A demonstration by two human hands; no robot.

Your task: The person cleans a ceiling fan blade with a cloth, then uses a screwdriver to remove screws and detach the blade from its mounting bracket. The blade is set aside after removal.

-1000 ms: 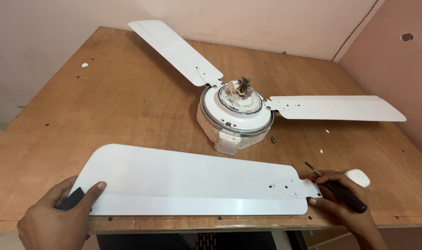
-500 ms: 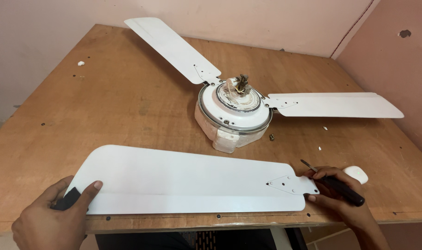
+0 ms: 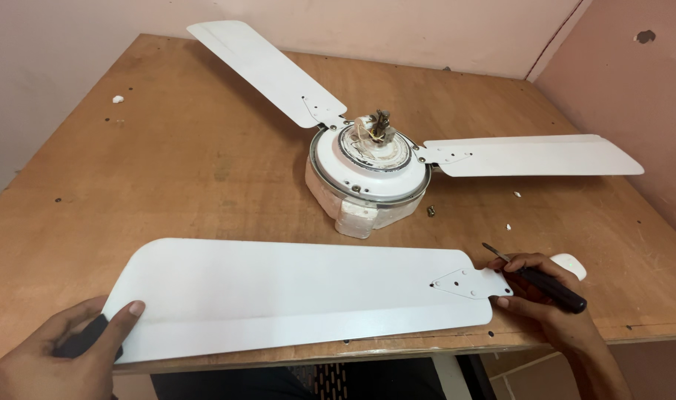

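A loose white fan blade (image 3: pixel 293 296) lies flat along the near edge of the wooden table (image 3: pixel 167 163). My left hand (image 3: pixel 52 355) grips its rounded wide end, thumb on top. My right hand (image 3: pixel 545 296) holds a black-handled screwdriver (image 3: pixel 542 281) and touches the blade's narrow bracket end with its fingers. Further back sits the white fan motor (image 3: pixel 368 174), upturned with wires at its hub, and two blades still fixed to it: one (image 3: pixel 267 70) reaching to the far left, one (image 3: pixel 531 155) to the right.
A small screw (image 3: pixel 431 211) lies by the motor. White specks dot the tabletop. A white rounded piece (image 3: pixel 571 263) sits behind my right hand. Pink walls close in at the back and right.
The view has shifted a little. The loose blade and both hands stay at about the same place on the table's front edge.
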